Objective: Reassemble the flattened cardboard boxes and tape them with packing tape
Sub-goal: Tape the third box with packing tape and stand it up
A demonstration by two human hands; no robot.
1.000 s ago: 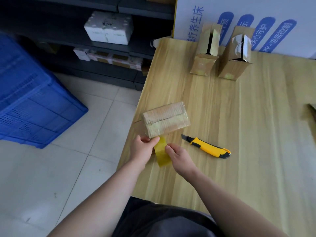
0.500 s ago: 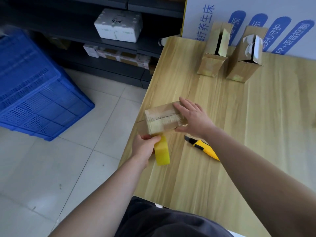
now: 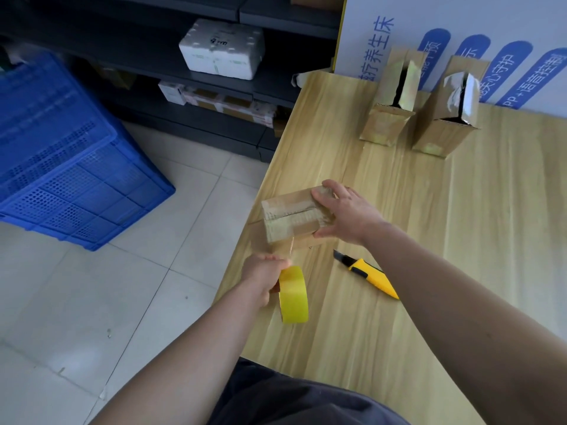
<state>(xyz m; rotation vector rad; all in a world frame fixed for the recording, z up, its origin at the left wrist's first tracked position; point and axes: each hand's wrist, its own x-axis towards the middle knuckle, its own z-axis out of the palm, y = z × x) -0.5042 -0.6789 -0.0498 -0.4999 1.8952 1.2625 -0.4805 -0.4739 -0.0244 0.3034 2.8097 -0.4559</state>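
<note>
A small closed cardboard box [image 3: 290, 214], shiny with clear tape, lies near the left edge of the wooden table [image 3: 429, 240]. My right hand [image 3: 345, 211] grips its right end, fingers over the top and thumb at the front. My left hand [image 3: 264, 279] holds a yellow roll of packing tape [image 3: 293, 294] on edge just in front of the box. A thin clear strip of tape [image 3: 291, 248] stretches from the roll up to the box's front face. Two more taped boxes [image 3: 391, 98] [image 3: 448, 108] stand upright at the back of the table.
A yellow utility knife [image 3: 368, 273], blade out, lies right of the tape roll under my right forearm. A white signboard [image 3: 460, 41] leans behind the table. A blue plastic crate [image 3: 61, 154] sits on the tiled floor at left, before dark shelves holding a white foam box [image 3: 222, 49].
My left hand has drawn the tape roll back toward me, away from the box, stretching out a strip. Earlier my right hand left the roll and went to the box's right end.
</note>
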